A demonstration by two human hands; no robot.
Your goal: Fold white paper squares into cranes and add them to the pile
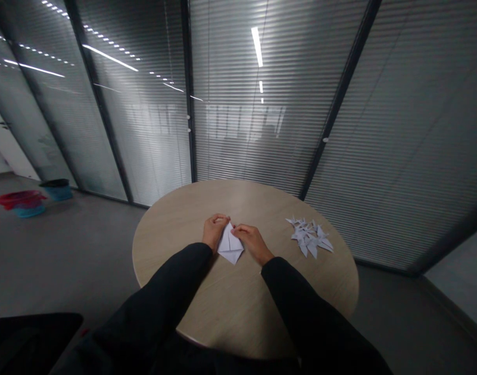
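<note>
A folded piece of white paper [230, 247] lies on the round wooden table, kite-shaped, with a crease down its middle and one across its near part. My left hand [215, 229] grips its far left edge near the tip, fingers closed together. On the far right edge my right hand [252, 239] pinches the paper between thumb and fingers. Both hands rest close to the tabletop, with the paper between them. To the right sits a pile of folded white paper cranes [311, 237], several of them overlapping, apart from my hands.
The round table [238, 198] stands close to a glass partition with blinds [254, 151]. Off to the left on the floor are a blue bin with a red liner [25, 203] and a second blue bin [58, 191]. A dark shape [31, 338] fills the lower left corner.
</note>
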